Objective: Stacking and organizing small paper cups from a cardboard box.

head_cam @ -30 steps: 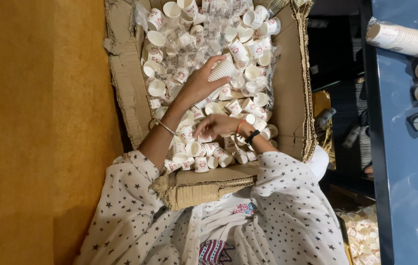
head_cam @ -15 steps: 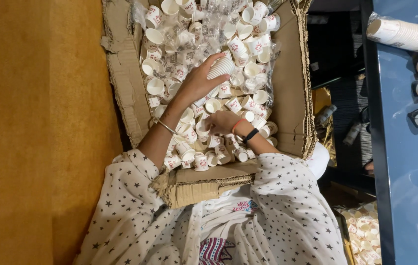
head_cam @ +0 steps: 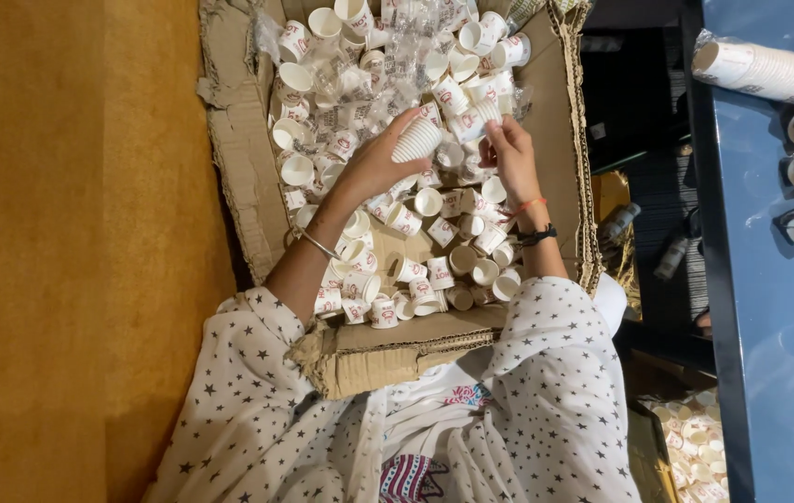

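Big torn cardboard box (head_cam: pixel 240 177) sits under my fingers, full of loose little paper cups (head_cam: pixel 434 237) and clear wrap. Blue bench (head_cam: pixel 769 279) off right of my fingers carries sleeved cup stacks (head_cam: pixel 762 70). My left hand (head_cam: pixel 373 168) is wrapped around a short nested stack of cups (head_cam: pixel 415 140), held on its side. My right hand (head_cam: pixel 511 158) pinches one single cup (head_cam: pixel 485 112), just beside the stack's mouth. To do this well I'd line rims up square, slide straight, no crushing.

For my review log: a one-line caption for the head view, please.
Left hand holds a stack of small paper cups; right hand lifts another cup over a cardboard box.
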